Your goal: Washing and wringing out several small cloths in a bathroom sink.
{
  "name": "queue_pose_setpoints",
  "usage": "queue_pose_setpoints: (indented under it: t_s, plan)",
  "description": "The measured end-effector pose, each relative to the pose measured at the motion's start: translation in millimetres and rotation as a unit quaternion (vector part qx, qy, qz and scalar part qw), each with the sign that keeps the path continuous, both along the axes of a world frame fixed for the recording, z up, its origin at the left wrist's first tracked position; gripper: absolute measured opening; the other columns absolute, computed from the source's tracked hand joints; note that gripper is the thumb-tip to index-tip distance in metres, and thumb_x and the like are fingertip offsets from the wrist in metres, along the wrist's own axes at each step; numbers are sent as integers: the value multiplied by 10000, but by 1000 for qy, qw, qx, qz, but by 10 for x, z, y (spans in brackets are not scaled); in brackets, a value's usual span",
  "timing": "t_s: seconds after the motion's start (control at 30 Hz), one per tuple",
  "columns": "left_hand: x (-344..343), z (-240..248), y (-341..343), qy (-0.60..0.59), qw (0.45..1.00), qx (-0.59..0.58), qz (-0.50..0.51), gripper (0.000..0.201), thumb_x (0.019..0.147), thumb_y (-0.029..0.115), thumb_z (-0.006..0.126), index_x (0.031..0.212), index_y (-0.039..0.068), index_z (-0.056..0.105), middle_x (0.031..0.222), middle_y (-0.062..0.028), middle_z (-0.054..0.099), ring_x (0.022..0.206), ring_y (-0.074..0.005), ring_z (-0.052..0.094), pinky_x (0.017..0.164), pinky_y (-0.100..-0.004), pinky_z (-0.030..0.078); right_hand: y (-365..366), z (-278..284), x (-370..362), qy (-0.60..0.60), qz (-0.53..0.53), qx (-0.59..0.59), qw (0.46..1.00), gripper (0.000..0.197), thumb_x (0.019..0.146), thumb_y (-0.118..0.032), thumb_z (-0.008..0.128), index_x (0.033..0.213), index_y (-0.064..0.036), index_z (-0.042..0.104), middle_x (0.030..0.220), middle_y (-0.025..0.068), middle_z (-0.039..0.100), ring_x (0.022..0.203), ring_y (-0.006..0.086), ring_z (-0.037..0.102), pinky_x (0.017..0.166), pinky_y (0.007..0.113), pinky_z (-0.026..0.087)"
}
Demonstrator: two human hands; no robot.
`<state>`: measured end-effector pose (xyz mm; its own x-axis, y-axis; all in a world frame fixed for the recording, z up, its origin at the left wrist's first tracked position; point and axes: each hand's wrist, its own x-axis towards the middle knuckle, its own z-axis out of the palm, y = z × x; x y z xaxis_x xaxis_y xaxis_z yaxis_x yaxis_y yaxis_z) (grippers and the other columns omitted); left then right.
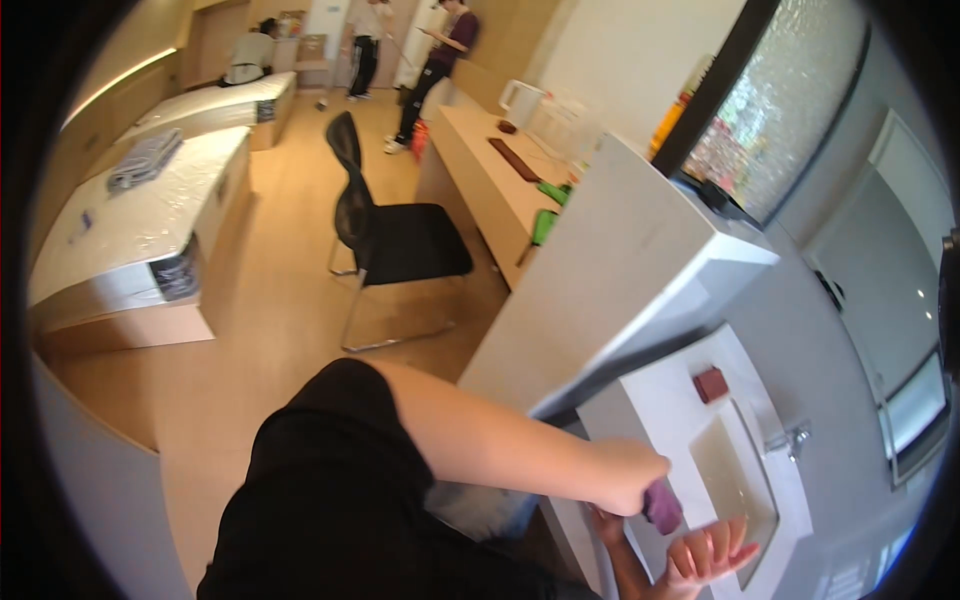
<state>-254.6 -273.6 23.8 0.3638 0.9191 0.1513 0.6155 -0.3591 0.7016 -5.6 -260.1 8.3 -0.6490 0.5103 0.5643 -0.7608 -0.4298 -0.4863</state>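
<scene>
My left arm, in a black sleeve, reaches across to the right over a white washbasin counter (pixel 650 400). My left hand (pixel 635 485) is bent down and closed on a purple cloth (pixel 662 506). Close to the lower edge, my right hand (pixel 705 555) is beside the basin (pixel 715 462), its fingers apart and slightly curled with nothing in them. Between the two, partly behind the cloth, shows a darker forearm and hand (pixel 615 545); whose it is I cannot tell. A dark red block-shaped thing (pixel 710 385) lies on the counter, near the metal tap (pixel 790 440).
A pale partition (pixel 600 250) separates the basin from a long desk (pixel 470 150) with green and brown items. A black chair (pixel 410 240) stands on the wood floor. Plastic-covered mattresses (pixel 150 215) are at left; several people (pixel 445 50) are at the back.
</scene>
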Motion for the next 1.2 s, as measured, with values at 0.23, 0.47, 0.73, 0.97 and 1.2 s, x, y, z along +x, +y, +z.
queue_pose_setpoints:
  t_s: [0.23, 0.47, 0.73, 0.97, 1.2]
  plan:
    - [-1919, -990, -638, -203, 927, -291, 120, 557, 749, 169, 778, 1252, 71, 562, 801, -40, 597, 624, -150, 560, 513, -304, 422, -134, -45, 277, -21, -90, -3, 996, 336, 952, -378, 674, 837, -130, 477, 748, 19, 523, 528, 135, 498, 475, 270, 416]
    - [-3562, -1129, -256, 65, 865, -347, 357, 120, 719, 140, 721, 721, 112, 604, 522, 8, 486, 414, -92, 453, 380, -289, 356, -51, -402, 501, -34, -84, -72, 993, 332, 988, -405, 582, 964, -85, 497, 819, 48, 447, 643, 181, 407, 604, 344, 342]
    - [-3741, -343, 1165, -500, 773, -41, 388, 1051, 860, 316, 740, 1580, 128, -3, 1571, -205, 291, 1216, -445, 545, 956, -541, 509, -99, -433, 525, -42, -71, -41, 996, 355, 983, -404, 552, 1092, -68, 521, 881, 71, 460, 702, 203, 409, 641, 365, 349]
    - [-3046, -3123, 1032, -254, 686, 3, 682, 308, 862, 195, 604, 1063, -37, 623, 1125, -278, 660, 1123, -414, 613, 946, -457, 490, -26, -325, 872, -178, -126, -12, 976, 383, 960, -410, 591, 1093, -61, 506, 1009, 160, 549, 896, 266, 540, 779, 499, 482]
    - [-1620, -3992, -370, -65, 878, -283, 381, 279, 870, 141, 684, 1135, 77, 624, 977, -96, 665, 929, -201, 624, 791, -339, 514, 936, 120, 757, -278, -366, 20, 888, 221, 930, -227, 569, 815, -77, 454, 735, 74, 497, 671, 269, 579, 591, 410, 512]
